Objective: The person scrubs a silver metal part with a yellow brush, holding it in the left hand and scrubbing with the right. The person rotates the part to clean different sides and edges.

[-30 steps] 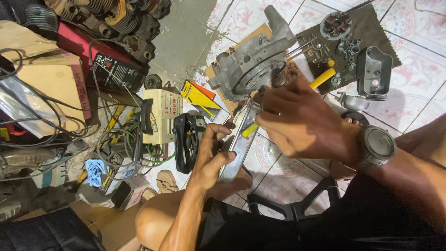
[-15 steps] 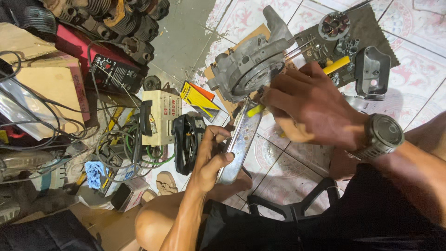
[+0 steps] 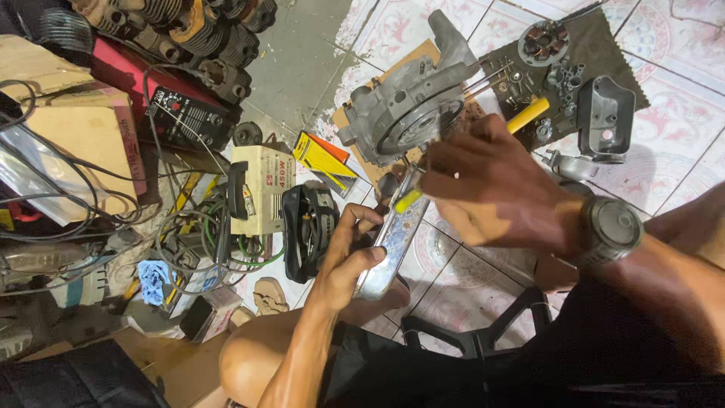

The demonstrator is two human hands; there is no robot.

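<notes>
Metal bar: a long, flat, shiny chrome piece [image 3: 393,234], scuffed and reflective, tilted so its far end points up toward the engine casing [image 3: 408,106] and its near end sits over the person's knee.
Left hand: the left hand [image 3: 349,253] wraps the lower half of the metal bar, fingers curled on its left edge, thumb across its face; a firm hold.
Right hand: the right hand [image 3: 495,189] is closed around a yellow-handled tool [image 3: 525,115], whose handle sticks out past the knuckles toward the dark cloth [image 3: 604,38]; a yellow bit shows at the upper end of the metal bar.
Wristwatch: a grey round watch [image 3: 608,227] on the right wrist.
Engine casing: grey cast metal, just beyond the far end of the metal bar, on cardboard.
Small parts: bolts and covers lie on the dark cloth, right of the engine casing.
Left of the metal bar: a black strap-like piece [image 3: 306,227] and a cream box-shaped device [image 3: 264,185].
</notes>
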